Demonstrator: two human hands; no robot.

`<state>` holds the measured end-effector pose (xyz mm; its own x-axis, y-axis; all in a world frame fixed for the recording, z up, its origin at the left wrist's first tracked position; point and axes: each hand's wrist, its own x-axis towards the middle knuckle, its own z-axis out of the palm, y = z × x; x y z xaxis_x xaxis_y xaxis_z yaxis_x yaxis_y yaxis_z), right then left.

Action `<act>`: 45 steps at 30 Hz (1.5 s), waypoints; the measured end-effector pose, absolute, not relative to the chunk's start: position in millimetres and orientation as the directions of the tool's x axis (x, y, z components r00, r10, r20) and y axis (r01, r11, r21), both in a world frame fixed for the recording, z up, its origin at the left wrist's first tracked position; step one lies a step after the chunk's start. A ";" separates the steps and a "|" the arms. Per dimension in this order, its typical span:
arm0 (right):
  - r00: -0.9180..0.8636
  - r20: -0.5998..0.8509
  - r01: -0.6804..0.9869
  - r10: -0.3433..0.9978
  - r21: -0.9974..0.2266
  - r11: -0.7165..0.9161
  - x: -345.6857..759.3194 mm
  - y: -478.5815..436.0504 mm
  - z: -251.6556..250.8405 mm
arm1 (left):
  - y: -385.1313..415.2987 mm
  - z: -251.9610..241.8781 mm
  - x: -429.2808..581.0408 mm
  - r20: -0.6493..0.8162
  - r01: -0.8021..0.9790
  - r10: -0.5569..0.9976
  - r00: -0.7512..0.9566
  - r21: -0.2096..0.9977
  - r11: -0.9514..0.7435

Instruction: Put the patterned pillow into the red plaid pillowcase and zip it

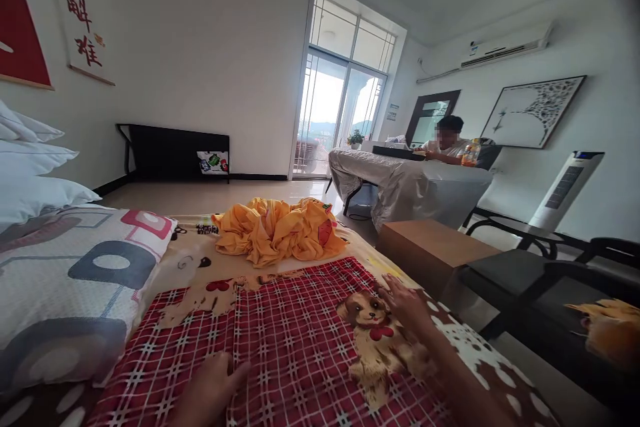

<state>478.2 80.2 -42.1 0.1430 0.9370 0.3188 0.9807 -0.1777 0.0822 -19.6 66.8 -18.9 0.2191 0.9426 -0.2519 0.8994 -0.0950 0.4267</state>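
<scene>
A red plaid blanket [295, 320] with printed brown puppies lies spread over the bed in front of me. My left hand [213, 383] rests on its near left part, thumb held apart from the fingers; the fingertips are hard to make out. Farther right, my right hand [405, 300] lies with fingers stretched out at the blanket's right edge, beside a printed puppy's head. Beyond the plaid, a crumpled orange cloth [280, 230] is heaped on the cream patterned bedding [193, 260].
A patterned pillow [110, 267] and stacked white pillows [35, 167] stand at left. To the right are a brown box [435, 240], black chairs [515, 273] and a tower fan [570, 190]. A person [447, 140] sits behind a covered table [400, 177].
</scene>
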 end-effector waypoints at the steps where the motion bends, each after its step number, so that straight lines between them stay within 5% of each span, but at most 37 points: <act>1: 0.134 0.287 0.983 0.948 0.083 -0.164 471.2 88.1 -46.0 | 67.9 -18.8 -19.4 -0.237 0.907 0.950 0.201 0.411 -0.089; 11: 0.196 0.018 0.979 0.981 0.055 -0.196 453.5 95.3 -43.6 | 57.6 8.0 -26.3 -0.314 0.975 0.935 0.165 0.196 -0.106; 18: 0.175 0.112 0.983 0.978 0.034 -0.179 434.1 166.8 -11.9 | 110.9 41.9 -6.2 -0.130 0.986 0.985 0.116 0.133 -0.099; 29: 0.194 0.093 0.981 0.977 -0.024 -0.193 426.0 202.8 -57.8 | 173.6 -22.9 3.4 -0.102 0.964 0.994 0.032 0.267 -0.004; 41: 0.315 0.170 0.949 0.934 -0.041 -0.313 405.9 204.0 -35.4 | 170.9 1.5 7.6 0.018 0.995 0.998 0.059 0.075 -0.060; 45: 0.104 0.182 0.993 0.978 -0.073 -0.092 344.7 199.4 -34.0 | 170.8 16.5 60.3 0.126 0.963 0.958 0.258 0.042 -0.265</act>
